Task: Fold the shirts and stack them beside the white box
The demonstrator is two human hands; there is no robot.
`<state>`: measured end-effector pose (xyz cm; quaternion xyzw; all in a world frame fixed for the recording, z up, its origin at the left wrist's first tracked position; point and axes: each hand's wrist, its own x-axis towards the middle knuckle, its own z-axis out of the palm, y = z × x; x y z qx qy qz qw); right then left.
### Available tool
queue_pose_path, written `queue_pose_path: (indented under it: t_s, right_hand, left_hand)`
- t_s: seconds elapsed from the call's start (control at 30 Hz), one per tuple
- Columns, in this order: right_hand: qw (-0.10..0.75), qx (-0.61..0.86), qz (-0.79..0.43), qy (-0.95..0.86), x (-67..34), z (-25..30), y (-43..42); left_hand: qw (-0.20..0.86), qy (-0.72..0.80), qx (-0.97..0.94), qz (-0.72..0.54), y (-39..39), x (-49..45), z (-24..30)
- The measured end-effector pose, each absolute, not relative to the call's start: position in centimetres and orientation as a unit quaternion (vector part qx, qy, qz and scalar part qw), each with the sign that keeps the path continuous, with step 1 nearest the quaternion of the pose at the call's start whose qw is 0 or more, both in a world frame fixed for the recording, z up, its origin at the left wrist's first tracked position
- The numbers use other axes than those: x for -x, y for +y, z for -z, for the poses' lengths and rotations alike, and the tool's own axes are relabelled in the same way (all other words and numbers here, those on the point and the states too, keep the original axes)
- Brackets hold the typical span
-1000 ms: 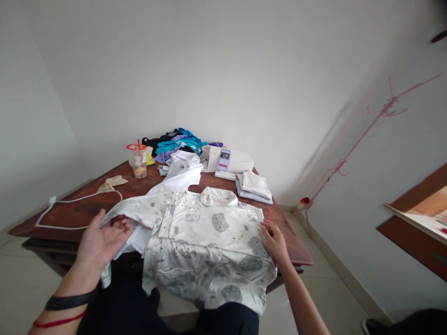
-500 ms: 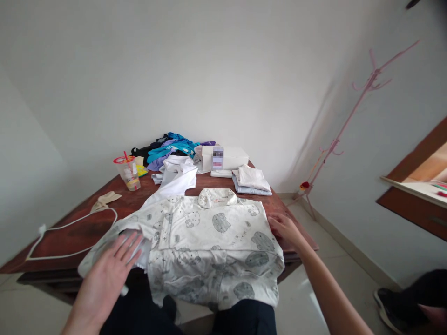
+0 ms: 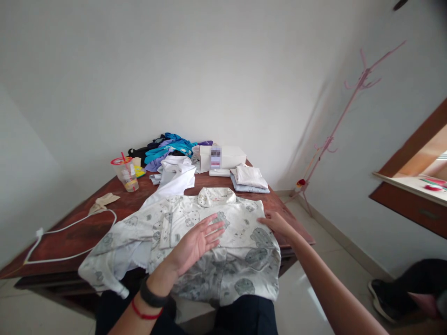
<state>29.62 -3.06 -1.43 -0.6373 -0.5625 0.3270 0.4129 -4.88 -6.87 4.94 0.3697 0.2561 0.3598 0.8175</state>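
Tabletop (image 3: 68,239), dark-red wood: white, grey-printed fabric shirt (image 3: 240,213) spread across near edge, hem overhanging. Left hand (image 3: 200,237) above shirt, fingers apart, gripping nothing; right hand (image 3: 274,222) at shirt's right border, finger closure unclear. Step, judged: arranging cloth; next move calls for light, flat contact.

Soft greyish light, faint shadow beside the pink rack (image 3: 336,127), floor (image 3: 338,256) glare

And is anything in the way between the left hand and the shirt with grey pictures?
No, nothing I can see. The left hand is open over the shirt, though I can't tell if it touches. The right hand is at the shirt's side edge.
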Motion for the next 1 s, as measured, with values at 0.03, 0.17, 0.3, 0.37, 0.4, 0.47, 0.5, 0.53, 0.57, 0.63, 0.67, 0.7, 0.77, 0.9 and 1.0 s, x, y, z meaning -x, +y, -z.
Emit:
queue_pose_path:
  t_s: [0.03, 0.17, 0.3, 0.37, 0.4, 0.47, 0.5, 0.53, 0.57, 0.63, 0.67, 0.7, 0.77, 0.9, 1.0]
  right_hand:
    - [0.421, 0.616, -0.353, -0.565, -28.8, 1.1, -3.1]
    - [0.439, 0.563, -0.380, -0.589, -24.7, -0.2, -2.7]
    - [0.368, 0.605, -0.268, -0.653, -20.7, -1.0, -2.0]
    - [0.324, 0.617, -0.246, -0.674, -19.1, -1.2, -1.7]
    - [0.306, 0.621, -0.241, -0.680, -18.4, -1.2, -1.7]
    - [0.273, 0.637, -0.225, -0.685, -17.2, -1.2, -1.7]
    - [0.258, 0.644, -0.215, -0.687, -16.7, -1.1, -1.8]
    - [0.243, 0.648, -0.207, -0.691, -16.3, -1.0, -1.9]
    - [0.230, 0.649, -0.202, -0.697, -16.1, -0.9, -2.1]
    - [0.213, 0.644, -0.202, -0.707, -15.9, -0.7, -2.8]
    - [0.206, 0.641, -0.205, -0.711, -16.0, -0.7, -3.2]
    - [0.199, 0.640, -0.207, -0.712, -16.2, -0.6, -3.8]
    - [0.178, 0.648, -0.202, -0.713, -17.0, -0.7, -5.1]
    - [0.117, 0.667, -0.169, -0.716, -19.3, -1.3, -8.1]
    - [0.059, 0.670, -0.150, -0.725, -20.3, -1.8, -10.1]
  left_hand:
    - [0.827, 0.256, -0.363, -0.344, -5.9, 4.0, -4.7]
    - [0.839, 0.279, -0.347, -0.312, -2.1, 0.9, -4.1]
    - [0.809, 0.324, -0.399, -0.286, 1.0, -1.5, -4.2]
    - [0.787, 0.342, -0.434, -0.273, 2.1, -2.4, -4.1]
    - [0.777, 0.353, -0.446, -0.271, 2.6, -2.8, -3.9]
    - [0.757, 0.382, -0.455, -0.273, 3.3, -3.4, -3.2]
    - [0.746, 0.399, -0.457, -0.276, 3.6, -3.7, -2.7]
    - [0.735, 0.414, -0.458, -0.280, 3.9, -3.9, -2.2]
    - [0.727, 0.427, -0.458, -0.283, 4.1, -4.1, -1.7]
    - [0.718, 0.443, -0.455, -0.286, 4.6, -4.2, -0.8]
    - [0.716, 0.448, -0.451, -0.287, 4.7, -4.1, -0.4]
    - [0.717, 0.452, -0.446, -0.287, 4.9, -4.1, -0.1]
    - [0.723, 0.457, -0.433, -0.284, 5.1, -3.7, 0.2]
    - [0.745, 0.447, -0.409, -0.279, 5.3, -3.1, 0.6]
    - [0.758, 0.439, -0.392, -0.282, 5.6, -2.9, 1.2]
